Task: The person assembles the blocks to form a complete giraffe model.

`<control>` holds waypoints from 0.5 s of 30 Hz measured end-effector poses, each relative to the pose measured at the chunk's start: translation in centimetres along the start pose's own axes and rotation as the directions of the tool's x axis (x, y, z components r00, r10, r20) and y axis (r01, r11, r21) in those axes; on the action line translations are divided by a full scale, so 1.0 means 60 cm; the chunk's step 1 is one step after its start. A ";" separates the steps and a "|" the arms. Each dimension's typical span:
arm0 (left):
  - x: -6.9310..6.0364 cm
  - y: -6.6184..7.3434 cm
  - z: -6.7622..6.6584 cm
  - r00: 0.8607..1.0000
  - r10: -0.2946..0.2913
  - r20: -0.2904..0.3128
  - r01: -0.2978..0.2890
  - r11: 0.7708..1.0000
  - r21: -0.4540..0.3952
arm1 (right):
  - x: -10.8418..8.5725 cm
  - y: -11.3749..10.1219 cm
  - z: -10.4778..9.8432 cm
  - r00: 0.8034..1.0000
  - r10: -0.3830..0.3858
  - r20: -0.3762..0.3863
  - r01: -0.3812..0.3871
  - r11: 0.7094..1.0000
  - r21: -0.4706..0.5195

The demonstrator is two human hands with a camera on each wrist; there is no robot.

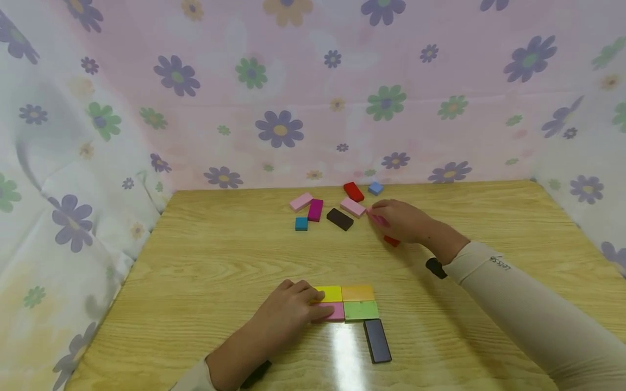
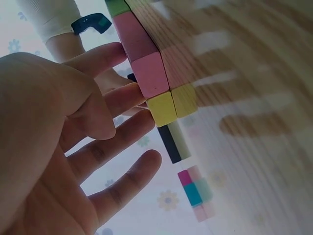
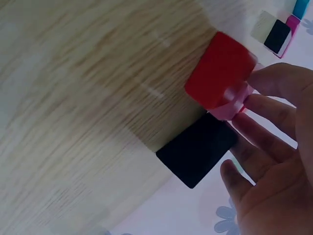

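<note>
The left hand [image 1: 286,309], fingers extended, seemingly steadies a yellow block [image 1: 330,294] while the right hand [image 1: 406,221] pinches a pink block [image 3: 230,106].

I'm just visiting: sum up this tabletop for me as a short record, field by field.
Left hand: fingers touching yellow block and pink block
Right hand: seemingly pinching second pink block
Rectangle: those first two, orange block, green block
Beside it: dark block
Far group includes: magenta block, teal-blue block
Surface: wood-grain table
Backdrop: flowered cloth
</note>
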State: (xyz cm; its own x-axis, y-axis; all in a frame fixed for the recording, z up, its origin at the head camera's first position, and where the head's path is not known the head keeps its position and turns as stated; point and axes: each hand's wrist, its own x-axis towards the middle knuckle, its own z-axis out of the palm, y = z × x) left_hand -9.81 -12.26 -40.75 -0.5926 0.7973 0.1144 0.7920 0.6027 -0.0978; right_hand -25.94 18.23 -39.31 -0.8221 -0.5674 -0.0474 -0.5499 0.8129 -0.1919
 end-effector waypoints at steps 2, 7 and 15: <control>0.001 0.000 -0.001 1.000 0.003 -0.005 -0.003 1.000 0.013 | 0.001 0.002 0.001 1.000 -0.003 0.002 0.003 1.000 -0.004; 0.002 -0.001 -0.002 1.000 0.004 -0.006 -0.004 1.000 0.026 | 0.001 0.001 -0.001 1.000 -0.007 0.025 0.007 1.000 0.020; 0.003 -0.002 -0.002 1.000 -0.009 0.026 0.009 1.000 -0.003 | 0.006 0.001 -0.007 0.998 -0.014 0.062 0.009 0.997 0.072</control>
State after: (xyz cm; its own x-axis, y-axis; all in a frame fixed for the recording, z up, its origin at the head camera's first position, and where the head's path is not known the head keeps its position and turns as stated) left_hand -9.96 -12.20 -40.62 -0.6032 0.7925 0.0897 0.7870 0.6097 -0.0940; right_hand -26.33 18.10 -38.93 -0.8038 -0.5855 -0.1052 -0.5456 0.7961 -0.2619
